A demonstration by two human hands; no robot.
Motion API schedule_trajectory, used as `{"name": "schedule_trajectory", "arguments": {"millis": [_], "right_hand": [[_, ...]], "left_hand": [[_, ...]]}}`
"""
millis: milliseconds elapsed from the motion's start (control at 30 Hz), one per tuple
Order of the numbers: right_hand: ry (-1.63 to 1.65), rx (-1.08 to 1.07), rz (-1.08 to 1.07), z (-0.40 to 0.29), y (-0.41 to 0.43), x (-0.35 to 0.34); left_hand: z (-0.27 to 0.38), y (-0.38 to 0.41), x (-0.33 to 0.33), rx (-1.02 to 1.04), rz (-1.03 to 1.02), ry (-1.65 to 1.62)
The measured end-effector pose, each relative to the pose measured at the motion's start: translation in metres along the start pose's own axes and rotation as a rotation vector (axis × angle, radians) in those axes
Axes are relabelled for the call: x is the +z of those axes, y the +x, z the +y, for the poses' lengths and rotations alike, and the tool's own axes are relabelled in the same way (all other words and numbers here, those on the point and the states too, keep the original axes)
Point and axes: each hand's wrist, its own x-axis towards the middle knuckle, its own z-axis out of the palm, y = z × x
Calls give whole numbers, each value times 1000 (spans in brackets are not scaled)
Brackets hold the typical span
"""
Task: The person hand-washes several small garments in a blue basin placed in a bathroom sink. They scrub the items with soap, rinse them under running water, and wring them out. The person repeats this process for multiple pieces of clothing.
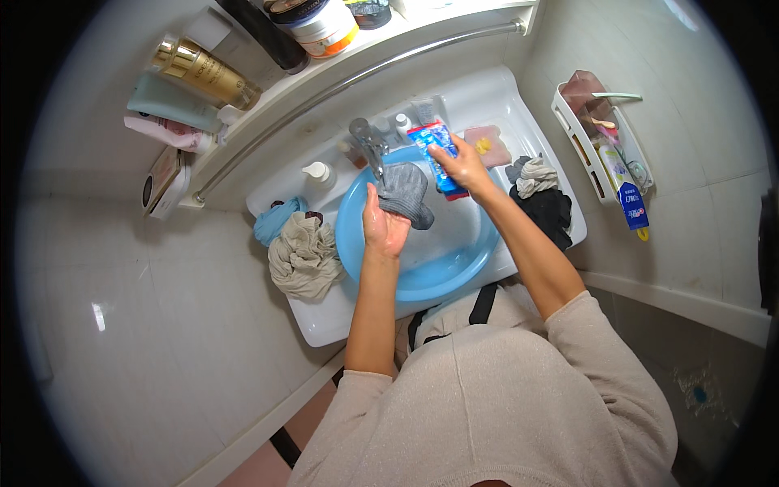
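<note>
My left hand (387, 226), palm up and wet, holds a grey ribbed knit sock (405, 190) over a light-blue plastic basin (420, 293). The sock lies across my fingers and hides most of them. In my right hand (467, 164) is a blue packet with red ends (436, 150), gripped at its side above the basin's right part. Cloudy water (453, 228) shows inside the basin. A faucet (367, 143) reaches over the basin's back rim, close to the sock. The basin sits in a white ceramic sink (322, 322).
Beige cloth (306, 255) and blue cloth (281, 220) lie on the left ledge. Black cloth (543, 212) and small grey-white fabrics (535, 175) lie on the right. A pump bottle (319, 175) stands behind. A metal rail (365, 68) runs below the toiletry shelf; a wall caddy (584, 146) hangs right.
</note>
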Motion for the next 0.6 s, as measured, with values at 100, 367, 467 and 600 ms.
{"name": "schedule_trajectory", "arguments": {"millis": [100,367,467,600], "right_hand": [[505,379,-298,-19,-22,-3],[472,364,-447,-48,-28,1],[586,368,-364,-47,-22,5],[705,389,-255,-41,-20,11]], "left_hand": [[7,2,-3,-79,-16,-47],[11,1,-20,-126,31,375],[4,-8,-10,-168,-8,735],[-9,-1,-9,137,103,455]]}}
